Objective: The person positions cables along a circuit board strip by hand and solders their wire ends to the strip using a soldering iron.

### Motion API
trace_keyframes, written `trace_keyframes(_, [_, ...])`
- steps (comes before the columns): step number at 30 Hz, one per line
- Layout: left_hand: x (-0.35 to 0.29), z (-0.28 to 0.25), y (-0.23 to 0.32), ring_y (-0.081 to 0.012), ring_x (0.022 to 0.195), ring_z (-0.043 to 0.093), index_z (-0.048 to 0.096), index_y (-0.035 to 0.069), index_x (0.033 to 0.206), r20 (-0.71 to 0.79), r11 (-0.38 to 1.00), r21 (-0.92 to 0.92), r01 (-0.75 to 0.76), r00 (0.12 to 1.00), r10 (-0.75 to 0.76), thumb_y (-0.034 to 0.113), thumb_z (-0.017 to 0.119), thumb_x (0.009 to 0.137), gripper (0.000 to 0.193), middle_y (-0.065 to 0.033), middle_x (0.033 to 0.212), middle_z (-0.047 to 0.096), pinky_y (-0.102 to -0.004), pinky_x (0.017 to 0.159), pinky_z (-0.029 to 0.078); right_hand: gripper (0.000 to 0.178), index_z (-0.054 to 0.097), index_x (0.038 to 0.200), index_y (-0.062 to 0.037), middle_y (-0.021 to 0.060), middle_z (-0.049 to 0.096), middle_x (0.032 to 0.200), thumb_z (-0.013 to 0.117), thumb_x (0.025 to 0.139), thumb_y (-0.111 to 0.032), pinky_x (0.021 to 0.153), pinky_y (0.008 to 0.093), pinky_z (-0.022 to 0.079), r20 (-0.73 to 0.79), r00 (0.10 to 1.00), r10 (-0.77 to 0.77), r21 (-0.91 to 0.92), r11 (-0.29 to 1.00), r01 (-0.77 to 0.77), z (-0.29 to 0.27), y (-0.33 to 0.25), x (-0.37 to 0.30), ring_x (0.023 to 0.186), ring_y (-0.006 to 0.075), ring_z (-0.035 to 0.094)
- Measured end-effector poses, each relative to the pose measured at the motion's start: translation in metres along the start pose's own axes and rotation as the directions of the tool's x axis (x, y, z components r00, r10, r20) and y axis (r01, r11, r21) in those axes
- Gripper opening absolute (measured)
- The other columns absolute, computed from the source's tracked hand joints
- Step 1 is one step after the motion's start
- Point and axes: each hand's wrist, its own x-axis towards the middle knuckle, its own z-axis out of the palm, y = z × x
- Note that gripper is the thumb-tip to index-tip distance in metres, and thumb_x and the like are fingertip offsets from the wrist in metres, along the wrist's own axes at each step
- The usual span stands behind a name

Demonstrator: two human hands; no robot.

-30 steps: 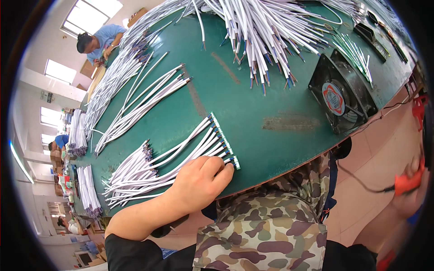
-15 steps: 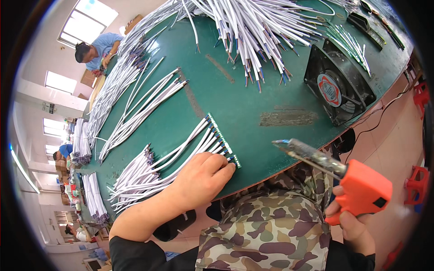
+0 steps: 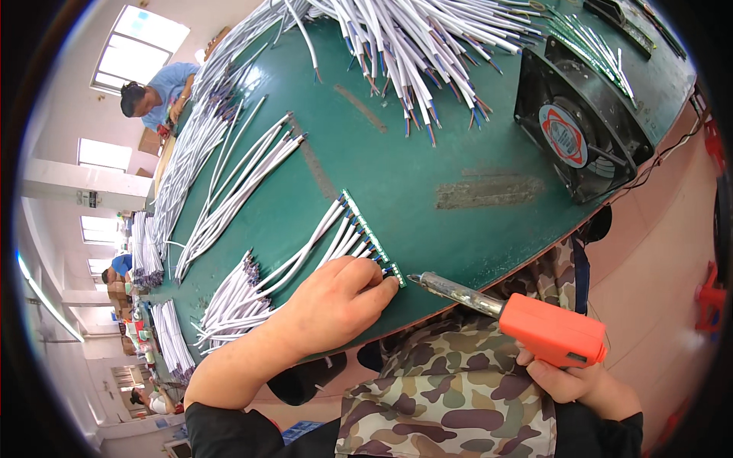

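Observation:
A narrow green-and-white circuit board strip lies near the table's front edge, with a row of white cables joined along its left side. My left hand is closed in a pinch at the strip's near end, on a white cable whose end is mostly hidden beneath my fingers. My right hand grips an orange-red soldering gun from below. Its metal tip points left, just right of the strip's near end and close to my left fingertips. I cannot tell whether the tip touches anything.
A black fan stands at the table's right edge. White cable bundles cover the far side, and another cable group lies to the left. Thin green strips lie behind the fan. A person in blue sits at the far left.
My right hand has brought the soldering gun left and slightly down, toward the strip's near end. The left hand stays pinched at the same spot. The whole view has shifted slightly.

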Motion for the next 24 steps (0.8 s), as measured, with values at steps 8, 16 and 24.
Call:
trace_keyframes(8, [0.000,0.002,-0.004,-0.0264,0.072,0.058,0.067,0.001,0.110,0.006,0.998,0.013,-0.063,0.998,0.063,-0.005,0.072,0.068,0.043,-0.0095,0.092,0.058,-0.0376,0.062,0.050,0.036,0.066,0.113,0.0045,0.0156,0.070,0.103,0.075,0.079,-0.003,0.078,0.0354,0.058,0.001,0.996,0.093,0.093,0.991,-0.093,0.007,0.012,-0.006,0.080,0.0251,0.071])
trace_keyframes(16, [0.001,0.002,-0.004,-0.0262,0.071,0.058,0.067,-0.001,0.109,-0.013,0.996,0.014,-0.088,0.996,0.088,-0.005,0.073,0.067,0.043,-0.0099,0.091,0.058,-0.0369,0.060,0.049,0.033,0.066,0.110,0.0035,0.0172,0.069,0.107,0.076,0.080,-0.005,0.083,0.0374,0.057,0.013,0.995,0.099,0.061,0.993,-0.100,0.008,0.014,-0.008,0.088,0.0300,0.071])
trace_keyframes(24, [0.004,-0.002,-0.002,-0.0260,0.070,0.057,0.067,-0.001,0.108,0.016,0.996,0.026,-0.089,0.996,0.089,-0.004,0.073,0.066,0.042,-0.0098,0.091,0.058,-0.0366,0.060,0.049,0.038,0.065,0.116,0.0058,0.0180,0.069,0.108,0.076,0.081,-0.004,0.083,0.0368,0.057,0.073,0.988,0.133,0.132,0.981,-0.142,0.004,0.010,-0.005,0.089,0.0290,0.071])
